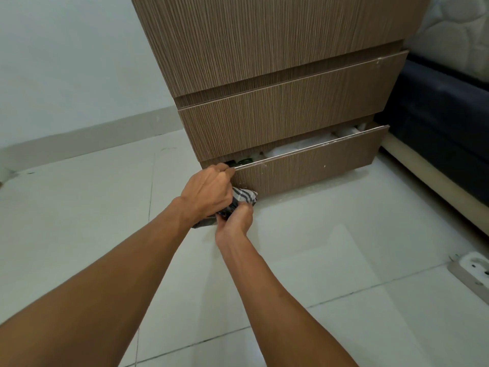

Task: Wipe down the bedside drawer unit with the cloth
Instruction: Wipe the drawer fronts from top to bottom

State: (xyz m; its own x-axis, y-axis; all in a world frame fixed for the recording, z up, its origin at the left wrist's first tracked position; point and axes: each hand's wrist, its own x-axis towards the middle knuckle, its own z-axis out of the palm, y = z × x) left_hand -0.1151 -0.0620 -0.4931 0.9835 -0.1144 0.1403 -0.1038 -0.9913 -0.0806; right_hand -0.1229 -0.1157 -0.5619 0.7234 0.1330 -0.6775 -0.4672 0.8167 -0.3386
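You face a bedside drawer unit [277,75] in brown wood-grain laminate, three drawer fronts stacked and standing on pale floor tiles. Its bottom drawer [312,165] sits pulled out a little, leaving a gap along its top edge. Your cloth [242,197], grey-white with dark stripes, is bunched against that drawer's lower left front corner.

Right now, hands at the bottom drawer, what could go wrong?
1. The left hand has its fingers hooked over the top edge of the bottom drawer, which stands ajar; if the drawer slides shut, they could get pinched.
2. The right hand presses the cloth against the drawer front, and that push may close it.
3. Items inside the open gap could snag the cloth.
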